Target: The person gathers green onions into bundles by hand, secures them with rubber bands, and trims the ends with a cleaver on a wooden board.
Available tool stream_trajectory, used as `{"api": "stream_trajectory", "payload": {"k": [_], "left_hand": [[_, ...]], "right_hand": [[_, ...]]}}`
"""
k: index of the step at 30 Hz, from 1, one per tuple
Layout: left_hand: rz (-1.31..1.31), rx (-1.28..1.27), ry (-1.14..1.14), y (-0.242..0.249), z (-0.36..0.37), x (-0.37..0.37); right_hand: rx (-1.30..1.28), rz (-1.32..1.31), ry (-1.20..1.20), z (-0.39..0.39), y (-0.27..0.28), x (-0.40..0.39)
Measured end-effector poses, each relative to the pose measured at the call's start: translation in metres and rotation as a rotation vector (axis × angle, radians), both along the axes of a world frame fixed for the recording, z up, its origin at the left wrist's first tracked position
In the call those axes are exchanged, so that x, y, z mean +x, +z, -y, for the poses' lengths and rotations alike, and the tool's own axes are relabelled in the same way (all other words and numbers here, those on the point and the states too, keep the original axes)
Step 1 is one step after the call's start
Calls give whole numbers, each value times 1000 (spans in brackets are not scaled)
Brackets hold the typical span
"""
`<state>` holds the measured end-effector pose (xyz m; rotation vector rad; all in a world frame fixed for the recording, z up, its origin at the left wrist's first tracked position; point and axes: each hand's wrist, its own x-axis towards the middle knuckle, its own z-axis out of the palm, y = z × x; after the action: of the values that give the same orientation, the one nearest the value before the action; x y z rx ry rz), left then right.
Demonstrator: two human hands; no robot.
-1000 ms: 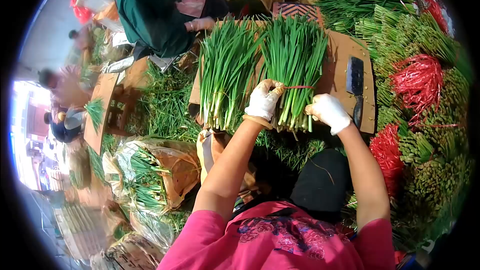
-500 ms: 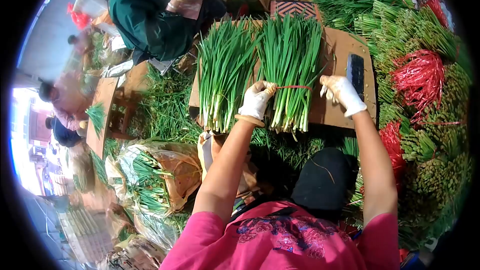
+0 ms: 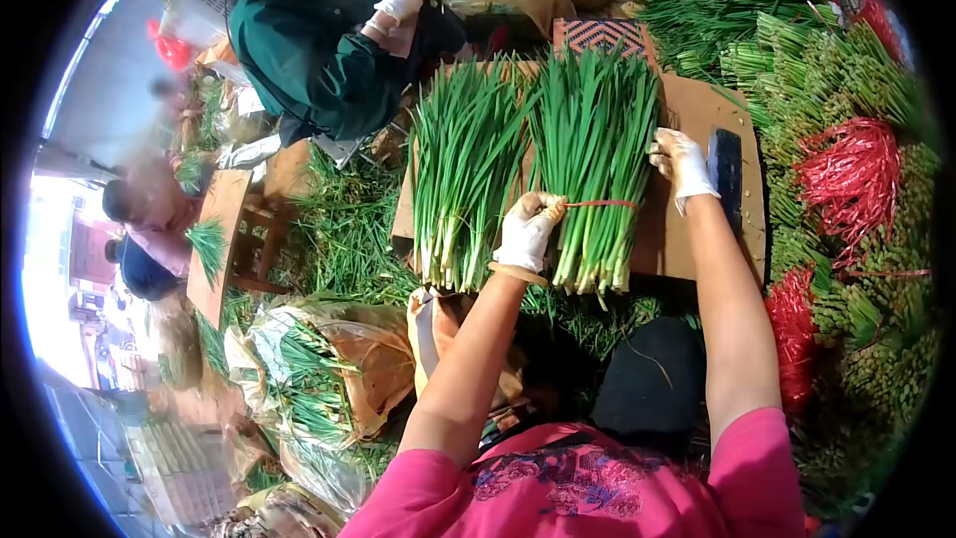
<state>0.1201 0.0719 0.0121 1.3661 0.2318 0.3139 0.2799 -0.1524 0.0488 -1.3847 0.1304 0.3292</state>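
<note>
A bundle of chives (image 3: pixel 597 130) with pale stem ends lies on the board, a thin red strip (image 3: pixel 602 203) across its lower stems. At the strip's left end, my left hand (image 3: pixel 528 231), in a white glove, has its fingertips pinched on it. My right hand (image 3: pixel 682 167), also gloved, is by the bundle's right edge with its fingers curled together; what they hold, if anything, is hidden. A second pile of chives (image 3: pixel 463 159) lies just left of the bundle. Right of my right hand is a dark flat block (image 3: pixel 724 179).
The brown board (image 3: pixel 687 105) carries the bundles. Stacked chive bundles (image 3: pixel 772 70) and red plastic strips (image 3: pixel 851 169) fill the right side. A bag of chives (image 3: pixel 373 369) stands lower left. A co-worker in a green top (image 3: pixel 319 50) sits upper left, gloved hands on greens.
My right hand has moved up along the bundle's right edge, away from the strip's right end. My left hand still pinches the strip's left end. The whole view has shifted slightly.
</note>
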Motion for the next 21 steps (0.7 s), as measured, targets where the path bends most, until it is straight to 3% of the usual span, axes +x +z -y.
{"api": "stream_trajectory", "payload": {"k": [1,2,3,5,7,9,10,11,13,14,15,17,18,19,20,21], "left_hand": [[38,92,39,-10,-4,1],[-37,-123,63,13,2,-5],[90,-198,80,2,1,-3],[-76,-330,85,-13,-7,-1],[-93,-380,95,-1,-2,-2],[-123,-419,2,-1,1,5],[-202,-544,-20,29,21,3],[-11,-98,-55,15,26,10],[155,-66,-213,64,37,11],[204,187,-262,88,38,10],[244,439,-316,113,36,8],[283,859,-442,153,31,11],[378,1094,-454,154,23,15],[486,1335,-450,150,16,20],[517,1475,-296,125,10,23],[419,1430,-306,124,5,25]], "right_hand": [[0,8,-23,6,7,-7],[53,39,90,26,-8,-5],[-207,85,149,35,10,-25],[530,-643,457,62,-32,-21],[-128,-389,388,37,13,-73],[-109,-298,309,5,21,-103],[-40,-78,281,-6,-6,-109],[32,151,249,-18,-29,-109],[89,86,193,-14,10,-126],[282,54,152,-11,23,-138],[363,-147,99,-8,32,-148],[34,170,269,12,-9,-145],[-112,-45,373,22,4,-146],[-546,105,539,38,-16,-139],[-532,246,469,39,-6,-141],[-516,378,400,42,9,-146]]}}
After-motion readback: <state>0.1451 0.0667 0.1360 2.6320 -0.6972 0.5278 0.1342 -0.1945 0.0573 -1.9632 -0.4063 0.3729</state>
